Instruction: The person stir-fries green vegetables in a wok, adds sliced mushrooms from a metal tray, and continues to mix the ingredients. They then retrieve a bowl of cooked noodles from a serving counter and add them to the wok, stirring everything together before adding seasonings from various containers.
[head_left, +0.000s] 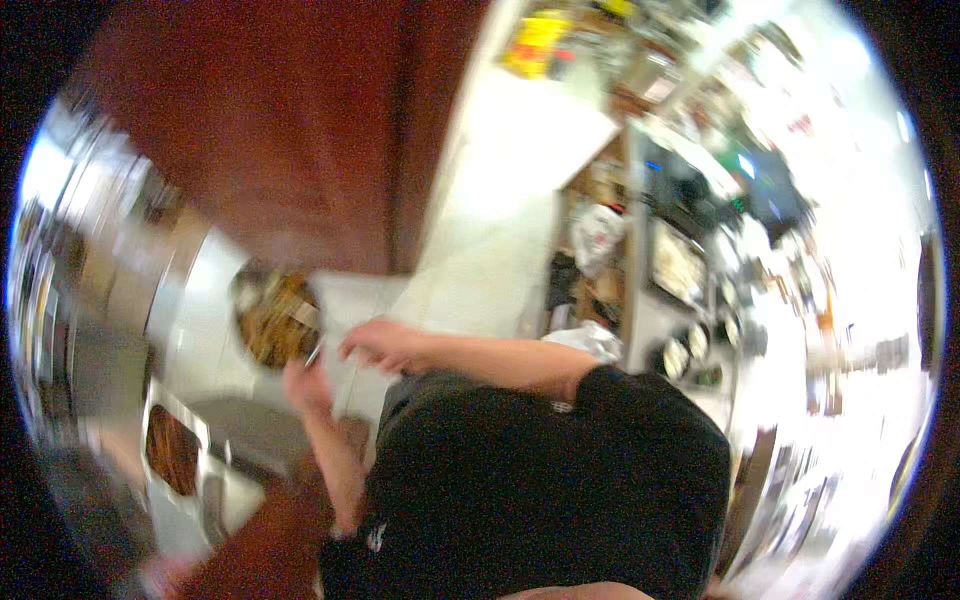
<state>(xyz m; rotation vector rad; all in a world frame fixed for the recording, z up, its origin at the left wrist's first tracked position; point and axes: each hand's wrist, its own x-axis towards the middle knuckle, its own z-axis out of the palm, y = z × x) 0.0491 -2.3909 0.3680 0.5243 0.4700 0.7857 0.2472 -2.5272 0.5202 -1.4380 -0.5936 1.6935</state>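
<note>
Strong motion blur covers the view. My left hand (307, 386) is just below a round vessel (246, 330) of brown, mixed contents (277, 319). A thin shiny object (316, 351) meets the fingertips of this hand; blur hides whether they grip it. A small pale rectangular piece (306, 315) shows over the contents at the vessel's right side. My right hand (382, 345) hangs to the right of the vessel, apart from it, with bent, spread fingers and nothing visible in them.
A large dark red panel (285, 135) fills the upper left. Pale flooring (480, 262) runs beside it. At right, a cluttered counter holds a tray of pale food (675, 262) and several round dishes (675, 356). White plastic bags (596, 232) stand below. A framed brown surface (171, 450) is lower left.
</note>
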